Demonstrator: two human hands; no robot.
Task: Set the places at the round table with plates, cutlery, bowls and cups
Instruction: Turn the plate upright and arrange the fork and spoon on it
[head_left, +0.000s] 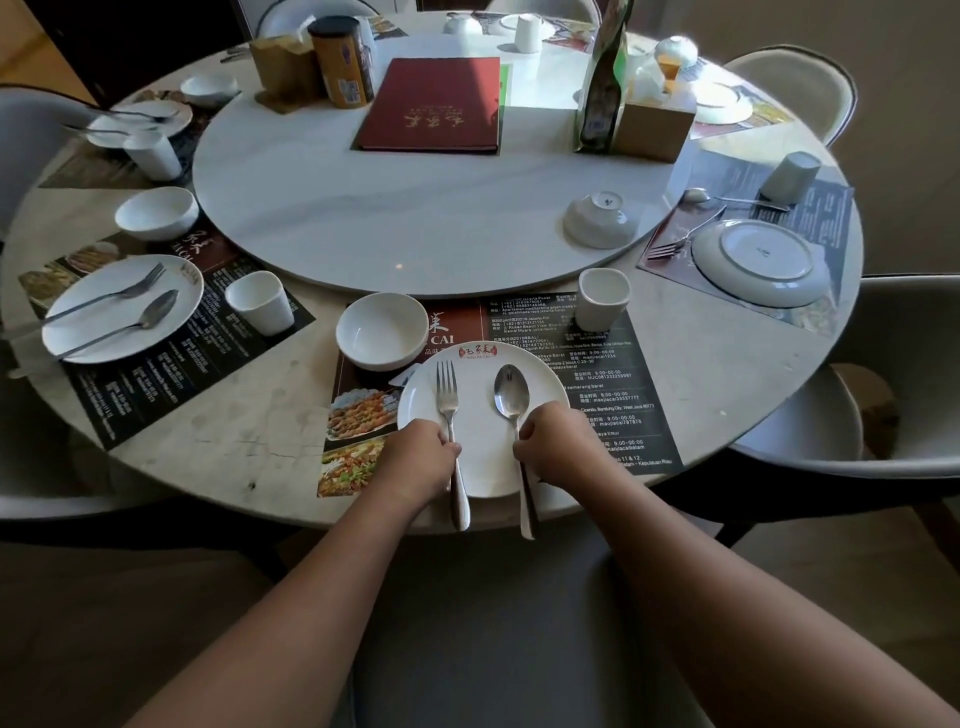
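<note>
Gripping with curled fingers, the left hand (422, 453) holds the fork (450, 415) and the right hand (556, 439) the spoon (512, 399), both lying on the near plate (483, 467); bowl (382, 331) and cup (602, 299) stand just beyond.

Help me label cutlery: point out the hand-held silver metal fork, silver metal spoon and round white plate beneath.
silver metal fork (447, 397): head view, base of tines.
silver metal spoon (511, 388): head view, bowl.
round white plate (480, 415): head view, bare centre.
</note>
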